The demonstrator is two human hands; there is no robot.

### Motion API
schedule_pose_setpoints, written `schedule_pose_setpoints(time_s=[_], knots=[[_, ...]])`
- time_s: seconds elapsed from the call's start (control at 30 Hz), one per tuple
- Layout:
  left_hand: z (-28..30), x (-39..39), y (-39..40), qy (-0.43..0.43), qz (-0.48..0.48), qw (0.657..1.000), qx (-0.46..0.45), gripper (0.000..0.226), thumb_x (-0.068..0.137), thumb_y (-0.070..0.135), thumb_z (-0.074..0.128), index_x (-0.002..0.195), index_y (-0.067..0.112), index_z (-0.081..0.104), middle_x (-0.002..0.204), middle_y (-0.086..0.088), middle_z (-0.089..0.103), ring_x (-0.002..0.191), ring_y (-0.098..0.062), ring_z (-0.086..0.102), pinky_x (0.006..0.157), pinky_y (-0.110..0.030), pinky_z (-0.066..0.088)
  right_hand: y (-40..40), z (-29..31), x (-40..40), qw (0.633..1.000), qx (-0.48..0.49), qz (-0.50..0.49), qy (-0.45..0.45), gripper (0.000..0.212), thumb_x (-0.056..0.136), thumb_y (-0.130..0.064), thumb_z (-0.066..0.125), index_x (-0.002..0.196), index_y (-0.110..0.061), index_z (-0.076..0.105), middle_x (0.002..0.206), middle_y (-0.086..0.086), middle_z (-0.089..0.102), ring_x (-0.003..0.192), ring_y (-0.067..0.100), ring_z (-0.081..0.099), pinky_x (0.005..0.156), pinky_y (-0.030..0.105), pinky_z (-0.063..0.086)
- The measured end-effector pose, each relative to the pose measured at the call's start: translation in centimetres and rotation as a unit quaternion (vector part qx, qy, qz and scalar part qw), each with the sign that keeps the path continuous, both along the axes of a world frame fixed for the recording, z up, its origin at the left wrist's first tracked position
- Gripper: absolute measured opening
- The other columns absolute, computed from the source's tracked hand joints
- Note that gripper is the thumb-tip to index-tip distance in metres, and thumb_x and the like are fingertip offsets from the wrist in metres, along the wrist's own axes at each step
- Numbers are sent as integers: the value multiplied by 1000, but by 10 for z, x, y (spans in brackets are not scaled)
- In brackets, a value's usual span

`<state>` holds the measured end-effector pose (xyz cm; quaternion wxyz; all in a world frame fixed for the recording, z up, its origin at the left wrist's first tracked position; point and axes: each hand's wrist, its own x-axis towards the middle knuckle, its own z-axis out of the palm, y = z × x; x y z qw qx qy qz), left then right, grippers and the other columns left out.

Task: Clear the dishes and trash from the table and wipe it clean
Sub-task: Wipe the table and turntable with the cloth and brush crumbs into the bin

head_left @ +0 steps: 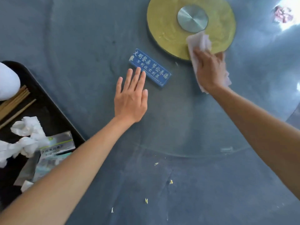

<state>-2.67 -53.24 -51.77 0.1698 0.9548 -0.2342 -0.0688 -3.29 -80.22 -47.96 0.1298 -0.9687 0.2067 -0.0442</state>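
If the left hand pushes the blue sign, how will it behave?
The blue sign looks like a stiff flat block, so it probably slides without bending. Lying flat on the smooth glass turntable, it seems unlikely to tip or roll.

We see open worktop left of the blue sign, yellow disc blocking beyond it, black tray crowding farther left, scattered crumbs nearer us

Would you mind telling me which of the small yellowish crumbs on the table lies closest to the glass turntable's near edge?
The crumb just below the glass turntable's near edge; the other crumbs lie farther toward the person.
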Motion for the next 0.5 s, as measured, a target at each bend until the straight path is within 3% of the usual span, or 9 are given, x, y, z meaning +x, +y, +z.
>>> schedule_pose_setpoints(time_s=[0.07, 0.17, 0.27, 0.33, 0.4, 0.5], knots=[[-4, 20, 10, -9, -16, 1000, 17, 59, 103, 32, 26, 161, 21, 22, 169, 5, 17, 157, -19, 9, 126, -47, 6, 38, -13, -27, 989, -22, 146, -23, 46, 100, -18, 41, 141, -32, 57, 122, 12, 69, 90, 40, 53, 80, 51, 51], [-7, 48, 29, -15, -54, 998, 33, 59, 103, 32, 26, 161, 23, 22, 169, 6, 18, 157, -20, 10, 126, -47, 7, 94, -31, -95, 945, 5, 325, -29, 49, 91, -11, 52, 134, -29, 68, 145, -10, 61, 93, 29, 48, 72, 40, 44], [-5, 76, 43, -25, -82, 995, 46, 59, 103, 33, 25, 161, 24, 23, 169, 7, 19, 157, -21, 11, 125, -48, 7, 129, -28, -135, 872, 39, 489, -11, 58, 89, -4, 43, 135, -29, 68, 150, -9, 57, 94, 26, 48, 69, 35, 38], [-1, 94, 49, -16, -84, 995, 59, 59, 103, 32, 24, 161, 22, 21, 170, 5, 16, 157, -24, 8, 125, -51, 6, 122, -26, -126, 839, 17, 544, -28, 59, 93, -3, 35, 134, -28, 70, 148, -6, 60, 92, 26, 49, 69, 35, 36], [6, 96, 45, -7, -45, 998, 48, 57, 105, 27, 28, 161, 15, 22, 170, -1, 14, 157, -27, 5, 124, -54, 6, 97, -14, -89, 876, -2, 479, -62, 55, 92, -4, 45, 135, -27, 69, 138, -1, 67, 92, 28, 50, 70, 36, 38], [12, 52, 20, 37, -6, 999, -4, 57, 105, 28, 31, 160, 13, 23, 170, -4, 12, 157, -26, 2, 125, -53, 4, 24, 3, -12, 976, -76, 196, -48, 49, 97, -12, 45, 139, -31, 62, 122, 8, 69, 101, 37, 54, 81, 43, 47]])
